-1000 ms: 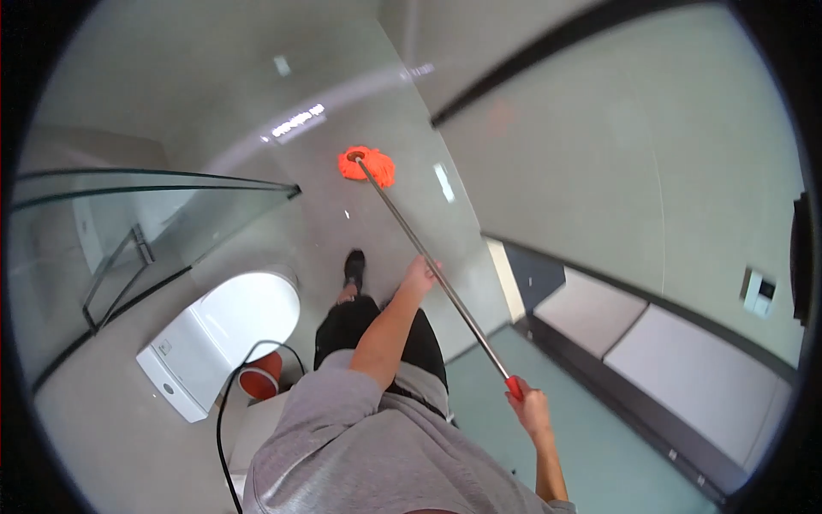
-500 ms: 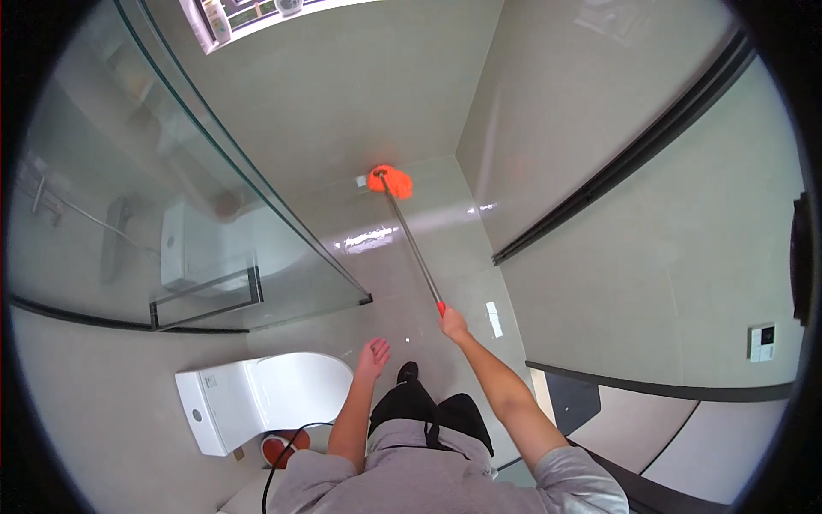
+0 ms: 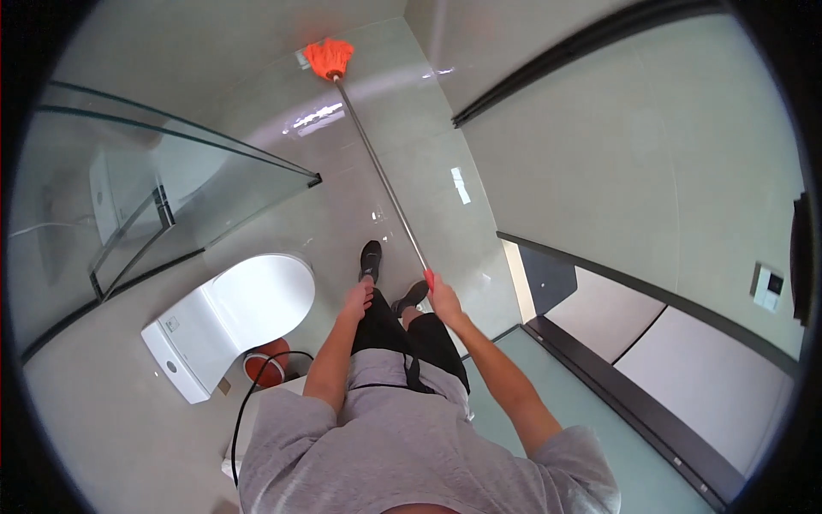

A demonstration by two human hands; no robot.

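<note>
Orange mop head point(image 3: 328, 57) (white toilet point(image 3: 224, 321))

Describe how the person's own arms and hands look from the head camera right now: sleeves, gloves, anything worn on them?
Both arms are bare from the short sleeves of a grey T-shirt down. The left hand and right hand wear no gloves. No watch, band or ring shows on either wrist or hand at this size. No markings are visible.

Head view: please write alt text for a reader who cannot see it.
Seen from above, a person's right hand grips the end of a long mop whose orange head rests far out on the glossy tiled floor. The left hand hangs free, near a white toilet and glass shower screen.
</note>
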